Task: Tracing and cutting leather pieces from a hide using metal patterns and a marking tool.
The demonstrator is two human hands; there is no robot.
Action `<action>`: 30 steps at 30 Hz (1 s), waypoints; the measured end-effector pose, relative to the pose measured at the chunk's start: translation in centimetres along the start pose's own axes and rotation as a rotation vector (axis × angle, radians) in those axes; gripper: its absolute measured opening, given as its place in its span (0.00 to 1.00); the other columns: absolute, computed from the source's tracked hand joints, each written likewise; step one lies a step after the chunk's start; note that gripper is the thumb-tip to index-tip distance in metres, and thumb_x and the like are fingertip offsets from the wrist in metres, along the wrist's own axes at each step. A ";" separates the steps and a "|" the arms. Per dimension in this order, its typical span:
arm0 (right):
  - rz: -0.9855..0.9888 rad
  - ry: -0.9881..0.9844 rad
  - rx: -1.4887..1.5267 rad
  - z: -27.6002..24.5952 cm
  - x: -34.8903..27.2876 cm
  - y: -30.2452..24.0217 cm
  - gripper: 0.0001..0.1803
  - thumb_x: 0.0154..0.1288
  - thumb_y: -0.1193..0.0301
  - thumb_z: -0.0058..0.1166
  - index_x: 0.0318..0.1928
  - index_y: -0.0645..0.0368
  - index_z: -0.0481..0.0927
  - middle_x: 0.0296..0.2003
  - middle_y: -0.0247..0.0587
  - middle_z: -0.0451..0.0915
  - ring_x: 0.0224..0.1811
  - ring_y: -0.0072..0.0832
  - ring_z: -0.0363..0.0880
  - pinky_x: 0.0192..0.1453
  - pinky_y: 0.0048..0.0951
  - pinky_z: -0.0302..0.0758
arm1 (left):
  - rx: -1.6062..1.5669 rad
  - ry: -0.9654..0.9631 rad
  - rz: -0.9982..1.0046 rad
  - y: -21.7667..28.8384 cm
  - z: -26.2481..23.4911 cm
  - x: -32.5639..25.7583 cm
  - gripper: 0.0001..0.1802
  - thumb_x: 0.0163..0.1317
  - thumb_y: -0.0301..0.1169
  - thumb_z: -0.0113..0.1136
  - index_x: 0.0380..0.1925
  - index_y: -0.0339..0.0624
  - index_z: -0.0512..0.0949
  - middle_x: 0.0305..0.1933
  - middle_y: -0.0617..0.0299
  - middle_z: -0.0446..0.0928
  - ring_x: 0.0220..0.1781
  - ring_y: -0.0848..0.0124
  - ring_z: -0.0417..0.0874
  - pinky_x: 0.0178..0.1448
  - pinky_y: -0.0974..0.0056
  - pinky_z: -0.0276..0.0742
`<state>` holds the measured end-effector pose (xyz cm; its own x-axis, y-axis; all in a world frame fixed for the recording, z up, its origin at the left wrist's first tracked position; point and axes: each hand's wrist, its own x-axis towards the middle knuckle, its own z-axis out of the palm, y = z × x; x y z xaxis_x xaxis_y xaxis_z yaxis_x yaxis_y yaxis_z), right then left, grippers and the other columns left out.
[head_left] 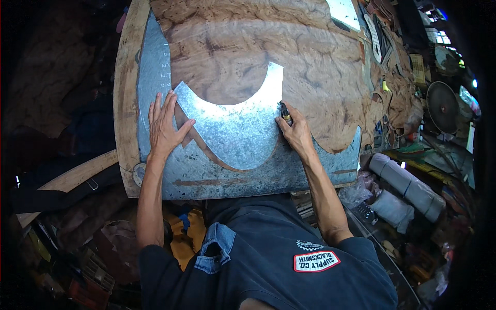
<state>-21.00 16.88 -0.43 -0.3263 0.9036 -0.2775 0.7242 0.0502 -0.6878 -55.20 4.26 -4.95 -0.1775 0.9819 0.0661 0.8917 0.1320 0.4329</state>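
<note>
A shiny sheet-metal template point(227, 129), U-shaped with a rounded bottom, lies flat on a large brown mottled leather hide point(232, 46). A narrow strip of leather shows along its lower left edge. My left hand point(166, 124) rests open with fingers spread at the template's left tip, partly on the grey worktop point(217, 187). At the template's right edge, my right hand point(297, 130) is closed round a short black-and-yellow tool point(285, 114), upper end showing. Its tip is hidden, so I cannot tell its exact kind. Right of this hand, the hide has a curved lower edge.
A wooden border point(126, 93) runs down the worktop's left side. Another pale sheet point(343, 13) lies at the far right of the hide. Leather scraps point(398, 98) hang beyond the right edge. A round fan point(443, 107) and wrapped rolls point(405, 183) stand on the right.
</note>
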 end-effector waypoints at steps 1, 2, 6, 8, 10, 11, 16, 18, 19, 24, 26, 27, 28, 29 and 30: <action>0.004 0.005 -0.002 0.2 0.0 0.9 0.27 0.63 0.71 0.59 0.62 0.62 0.74 0.41 0.53 0.80 0.37 0.37 0.78 0.44 0.36 0.75 | 0.007 -0.005 0.007 0.1 0.1 0.2 0.47 0.55 0.50 0.68 0.69 0.39 0.61 0.74 0.52 0.61 0.79 0.49 0.51 0.79 0.45 0.42; -0.064 0.079 -0.027 0.8 0.0 1.8 0.26 0.63 0.71 0.59 0.62 0.62 0.74 0.43 0.53 0.80 0.39 0.38 0.79 0.47 0.35 0.75 | 0.008 -0.001 0.010 0.2 -0.2 0.2 0.47 0.55 0.50 0.68 0.69 0.39 0.61 0.74 0.52 0.61 0.79 0.49 0.51 0.79 0.45 0.42; -0.078 0.108 -0.027 0.9 -0.3 1.5 0.25 0.63 0.72 0.58 0.60 0.67 0.74 0.45 0.51 0.81 0.46 0.39 0.80 0.54 0.33 0.74 | 0.054 -0.026 0.025 0.1 -0.3 0.3 0.45 0.56 0.51 0.66 0.69 0.40 0.62 0.75 0.53 0.59 0.79 0.50 0.49 0.79 0.45 0.40; 0.016 0.044 0.106 0.3 -0.4 0.4 0.24 0.63 0.72 0.57 0.60 0.68 0.74 0.42 0.47 0.81 0.44 0.35 0.79 0.52 0.31 0.74 | 0.061 -0.035 0.029 0.0 -0.2 0.5 0.45 0.57 0.51 0.66 0.69 0.40 0.62 0.76 0.53 0.58 0.79 0.50 0.48 0.79 0.45 0.40; 0.109 -0.017 0.240 -0.3 -0.5 -0.8 0.24 0.64 0.73 0.56 0.59 0.69 0.74 0.40 0.43 0.81 0.42 0.30 0.78 0.50 0.30 0.74 | 0.059 -0.038 0.029 0.0 -0.1 0.6 0.45 0.57 0.52 0.65 0.69 0.41 0.62 0.76 0.53 0.57 0.79 0.50 0.47 0.79 0.44 0.39; 0.190 -0.051 0.330 -0.6 -0.5 -1.3 0.22 0.65 0.73 0.56 0.59 0.68 0.75 0.38 0.38 0.80 0.39 0.26 0.76 0.47 0.28 0.73 | 0.055 -0.039 0.031 0.1 -0.1 0.8 0.45 0.57 0.52 0.65 0.69 0.41 0.62 0.76 0.53 0.57 0.79 0.50 0.47 0.79 0.44 0.39; 0.342 -0.073 0.564 -0.8 -0.9 -1.7 0.21 0.67 0.74 0.55 0.60 0.65 0.75 0.31 0.25 0.74 0.30 0.12 0.67 0.33 0.17 0.65 | 0.051 -0.041 0.018 0.2 -0.4 1.4 0.43 0.56 0.52 0.66 0.67 0.40 0.66 0.76 0.54 0.57 0.79 0.48 0.48 0.78 0.44 0.41; 0.344 -0.064 0.594 -0.7 -0.7 -2.1 0.22 0.67 0.74 0.55 0.61 0.65 0.74 0.30 0.24 0.74 0.29 0.12 0.66 0.31 0.16 0.63 | 0.051 -0.048 0.013 0.3 -0.5 1.8 0.43 0.56 0.52 0.66 0.66 0.40 0.66 0.76 0.54 0.57 0.79 0.48 0.48 0.78 0.44 0.41; 0.342 -0.056 0.620 -0.9 -0.3 -2.1 0.23 0.68 0.74 0.55 0.62 0.65 0.73 0.30 0.23 0.73 0.28 0.11 0.65 0.30 0.15 0.61 | 0.049 -0.051 0.005 0.4 -0.5 2.0 0.43 0.56 0.51 0.67 0.66 0.39 0.67 0.76 0.54 0.57 0.79 0.48 0.49 0.78 0.44 0.41; 0.385 -0.089 0.584 -1.4 2.2 -1.6 0.25 0.67 0.72 0.57 0.64 0.65 0.72 0.27 0.23 0.72 0.25 0.12 0.66 0.28 0.17 0.61 | 0.050 -0.039 0.002 0.6 -0.1 3.4 0.42 0.55 0.50 0.68 0.65 0.39 0.68 0.75 0.52 0.58 0.79 0.47 0.49 0.78 0.43 0.41; 0.306 -0.065 0.506 -1.5 2.3 -2.1 0.26 0.67 0.71 0.58 0.63 0.64 0.73 0.27 0.23 0.73 0.26 0.14 0.67 0.29 0.19 0.63 | 0.058 -0.037 -0.001 0.3 -0.4 3.5 0.42 0.55 0.50 0.68 0.65 0.39 0.68 0.75 0.51 0.59 0.79 0.47 0.49 0.78 0.42 0.41; 0.305 -0.070 0.513 -1.6 2.1 -2.1 0.26 0.67 0.71 0.58 0.63 0.64 0.73 0.27 0.23 0.73 0.26 0.14 0.67 0.29 0.19 0.63 | 0.036 -0.050 -0.011 0.6 -0.6 3.6 0.42 0.54 0.50 0.68 0.64 0.38 0.68 0.75 0.51 0.59 0.78 0.47 0.50 0.78 0.42 0.42; 0.347 -0.075 0.527 -1.8 2.3 -2.1 0.25 0.66 0.70 0.58 0.63 0.64 0.74 0.28 0.24 0.73 0.27 0.14 0.67 0.31 0.20 0.64 | 0.023 -0.050 -0.026 0.6 -0.9 3.8 0.42 0.54 0.50 0.68 0.64 0.38 0.68 0.74 0.51 0.60 0.78 0.46 0.50 0.77 0.42 0.42; 0.392 -0.080 0.541 -1.8 2.4 -2.0 0.25 0.66 0.69 0.58 0.62 0.64 0.74 0.29 0.25 0.73 0.29 0.15 0.67 0.33 0.20 0.65 | 0.039 -0.041 -0.032 0.5 -0.9 4.1 0.42 0.54 0.50 0.68 0.64 0.38 0.68 0.74 0.51 0.60 0.78 0.46 0.50 0.77 0.42 0.42; 0.297 -0.018 0.494 -1.3 2.4 -1.2 0.25 0.66 0.68 0.59 0.62 0.64 0.75 0.30 0.26 0.72 0.31 0.16 0.68 0.36 0.20 0.66 | 0.009 -0.047 -0.024 0.4 -1.0 4.3 0.42 0.54 0.50 0.68 0.64 0.38 0.68 0.74 0.51 0.60 0.78 0.46 0.50 0.78 0.42 0.42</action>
<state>-21.90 19.55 0.58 -0.1662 0.8409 -0.5150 0.4179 -0.4129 -0.8092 -56.00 8.38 -3.62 -0.1791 0.9837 0.0132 0.8912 0.1565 0.4258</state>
